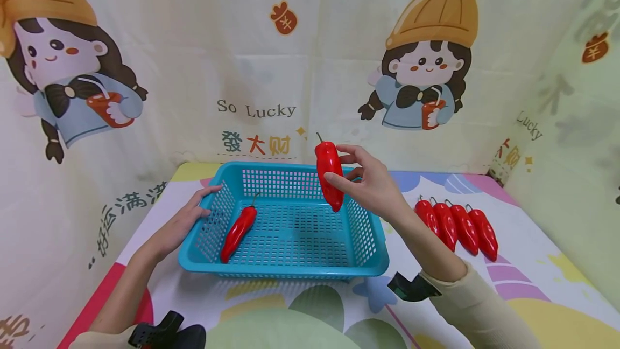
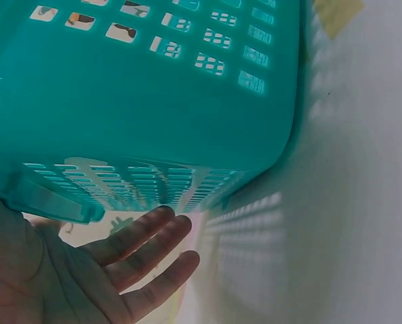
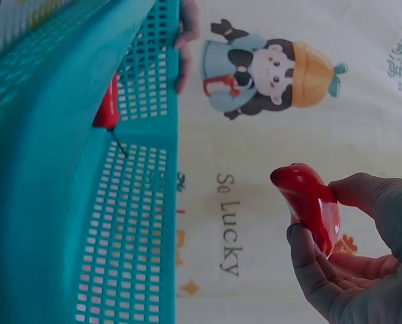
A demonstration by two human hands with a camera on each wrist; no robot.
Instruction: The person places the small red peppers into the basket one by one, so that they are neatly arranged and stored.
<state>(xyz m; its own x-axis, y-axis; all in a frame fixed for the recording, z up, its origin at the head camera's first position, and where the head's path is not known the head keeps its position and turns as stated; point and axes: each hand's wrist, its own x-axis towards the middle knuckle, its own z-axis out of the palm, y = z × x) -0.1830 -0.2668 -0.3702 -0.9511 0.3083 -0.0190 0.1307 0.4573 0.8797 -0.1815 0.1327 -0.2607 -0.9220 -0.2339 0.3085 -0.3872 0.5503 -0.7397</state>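
Note:
My right hand (image 1: 370,179) pinches a red chili pepper (image 1: 329,174) between thumb and fingers, holding it upright with its stem up, over the right part of a blue plastic basket (image 1: 286,272). In the right wrist view this pepper (image 3: 312,206) shows with the thumb on one side and fingers on the other. Another red pepper (image 1: 238,233) lies inside the basket at the left, stem towards the back. At the basket's left rim rests my left hand (image 1: 181,225); in the left wrist view its fingers (image 2: 150,260) extend straight along the outside, and the thumb is largely hidden.
Several red peppers (image 1: 467,228) lie side by side on the table to the right, partly behind my right forearm. A patterned cloth (image 1: 310,316) covers the table. A printed curtain (image 1: 329,69) hangs behind and at both sides.

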